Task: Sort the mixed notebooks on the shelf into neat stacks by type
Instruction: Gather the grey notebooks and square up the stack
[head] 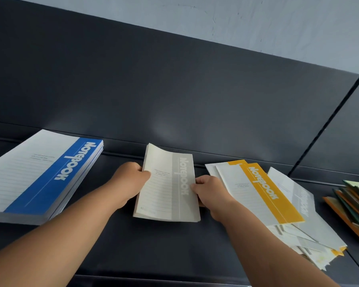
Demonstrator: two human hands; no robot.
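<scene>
left of the grey notebook lies the squared blue stack. my left hand pinches the grey notebook's left edge and my right hand grips its right edge. right of it sprawls the mixed yellow pile. i judge i'm starting a grey stack. next i should lay this one flat and square.

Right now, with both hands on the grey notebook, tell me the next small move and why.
Probably lay the grey notebook flat on the bare shelf and square it. The left hand and right hand grip its side edges, its far corner curls up, and it sits between the neat blue stack and the mixed pile, so a grey stack fits here.
</scene>
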